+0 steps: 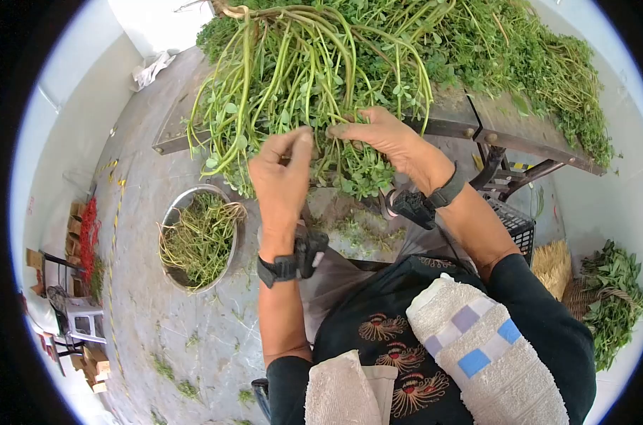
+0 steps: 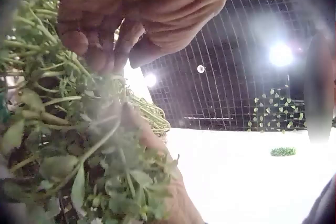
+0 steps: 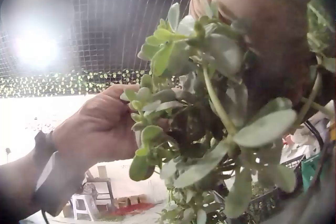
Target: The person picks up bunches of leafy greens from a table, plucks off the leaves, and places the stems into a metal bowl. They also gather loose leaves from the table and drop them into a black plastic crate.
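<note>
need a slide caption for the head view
Left hand and right hand among leafy green stems overhanging a table, with a tub of loose stems on the floor.

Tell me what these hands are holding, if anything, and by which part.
The right hand seems to grip the leafy greens by their stems; whether the left hand pinches any cannot be told.

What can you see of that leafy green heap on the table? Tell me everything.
The leafy heap is a loose tangle of fresh-looking plants: long, smooth-looking stems, small oval leaves. It sprawls over the table, drooping past the near edge, where the left hand and right hand touch its stems.
</note>
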The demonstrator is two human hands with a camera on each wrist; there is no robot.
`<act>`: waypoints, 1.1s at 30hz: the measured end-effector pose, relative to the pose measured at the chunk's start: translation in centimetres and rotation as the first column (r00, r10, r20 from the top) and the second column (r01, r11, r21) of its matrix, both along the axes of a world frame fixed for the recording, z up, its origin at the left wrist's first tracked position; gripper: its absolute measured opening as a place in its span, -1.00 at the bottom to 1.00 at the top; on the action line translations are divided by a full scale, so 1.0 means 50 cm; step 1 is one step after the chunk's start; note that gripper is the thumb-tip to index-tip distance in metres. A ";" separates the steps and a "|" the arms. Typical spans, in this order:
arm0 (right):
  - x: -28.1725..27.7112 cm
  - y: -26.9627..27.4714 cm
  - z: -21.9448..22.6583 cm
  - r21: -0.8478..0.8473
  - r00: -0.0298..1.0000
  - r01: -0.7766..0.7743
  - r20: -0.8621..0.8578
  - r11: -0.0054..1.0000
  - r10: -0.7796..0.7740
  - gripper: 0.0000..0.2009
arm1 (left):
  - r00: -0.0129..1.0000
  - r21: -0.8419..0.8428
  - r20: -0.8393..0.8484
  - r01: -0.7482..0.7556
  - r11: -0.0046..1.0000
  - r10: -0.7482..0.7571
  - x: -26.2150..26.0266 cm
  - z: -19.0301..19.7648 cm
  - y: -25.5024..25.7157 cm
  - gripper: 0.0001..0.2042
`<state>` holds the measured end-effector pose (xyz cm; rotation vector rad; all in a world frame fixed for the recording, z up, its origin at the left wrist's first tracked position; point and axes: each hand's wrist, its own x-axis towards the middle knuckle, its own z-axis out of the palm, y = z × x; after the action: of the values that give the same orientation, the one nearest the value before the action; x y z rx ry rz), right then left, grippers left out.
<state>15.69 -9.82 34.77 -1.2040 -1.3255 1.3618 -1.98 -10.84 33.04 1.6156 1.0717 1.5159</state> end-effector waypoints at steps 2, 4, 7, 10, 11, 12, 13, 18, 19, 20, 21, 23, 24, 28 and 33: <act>0.003 -0.006 -0.002 0.013 1.000 -0.018 -0.002 1.000 0.018 -0.60 | 0.998 -0.063 0.002 0.061 0.996 -0.061 0.004 0.028 0.023 -0.77; 0.003 -0.011 -0.005 0.018 0.997 -0.068 -0.030 0.998 0.068 -0.55 | 0.979 -0.141 0.035 0.205 0.968 -0.202 0.021 0.041 0.053 -0.60; 0.013 -0.009 -0.008 -0.009 0.990 -0.048 0.134 0.999 0.048 -0.49 | 0.940 -0.428 0.056 0.326 0.843 -0.335 0.054 0.066 0.083 -0.59; 0.012 -0.020 -0.008 0.012 0.988 -0.083 0.129 0.996 0.080 -0.55 | 0.931 -0.435 0.113 0.360 0.825 -0.346 0.080 0.064 0.098 -0.65; 0.012 -0.024 -0.006 -0.011 0.980 -0.073 0.186 0.997 0.074 -0.64 | 0.921 -0.413 0.150 0.390 0.823 -0.361 0.088 0.058 0.111 -0.67; 0.005 -0.022 -0.020 0.039 0.985 0.011 0.171 0.999 -0.018 -0.65 | 0.945 -0.359 0.083 0.323 0.875 -0.315 0.095 0.058 0.121 -0.74; 0.012 -0.018 -0.025 0.036 0.986 0.015 0.168 0.999 -0.021 -0.65 | 0.945 -0.363 0.080 0.325 0.873 -0.318 0.093 0.054 0.126 -0.74; 0.038 -0.008 -0.025 0.039 0.967 -0.165 0.201 0.985 0.154 -0.70 | 0.942 -0.290 0.098 0.336 0.896 -0.321 0.102 0.048 0.136 -0.73; 0.038 -0.005 -0.028 0.085 0.961 -0.207 0.203 0.975 0.187 -0.71 | 0.965 -0.296 0.059 0.262 0.918 -0.257 0.105 0.049 0.137 -0.74; 0.036 -0.007 -0.033 0.162 0.938 -0.238 0.295 0.958 0.183 -0.65 | 0.963 -0.294 0.054 0.267 0.918 -0.263 0.109 0.049 0.135 -0.74; 0.034 -0.004 -0.034 0.172 0.941 -0.227 0.291 0.959 0.171 -0.65 | 0.967 -0.287 0.037 0.250 0.925 -0.250 0.114 0.051 0.128 -0.70; 0.035 0.010 -0.028 0.152 0.658 -0.317 0.746 0.936 0.102 -0.57 | 0.973 -0.255 0.003 0.225 0.940 -0.232 0.128 0.061 0.118 -0.62; 0.033 0.008 -0.031 0.239 0.634 -0.296 0.773 0.925 0.003 -0.55 | 0.976 -0.262 0.027 0.217 0.940 -0.218 0.132 0.066 0.113 -0.56; 0.037 0.013 -0.037 0.289 0.567 -0.247 0.817 0.925 -0.104 -0.63 | 0.966 -0.161 -0.098 0.220 0.962 -0.238 0.143 0.066 0.110 -0.48; 0.008 -0.031 0.004 0.293 0.391 -0.250 0.903 0.923 -0.180 -0.75 | 0.832 -0.030 -0.554 -0.015 0.999 -0.004 0.134 0.039 0.146 -0.46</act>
<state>16.09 -11.39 34.99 -1.7256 -2.2715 0.2374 4.75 -3.53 35.00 2.0963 1.3935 1.0317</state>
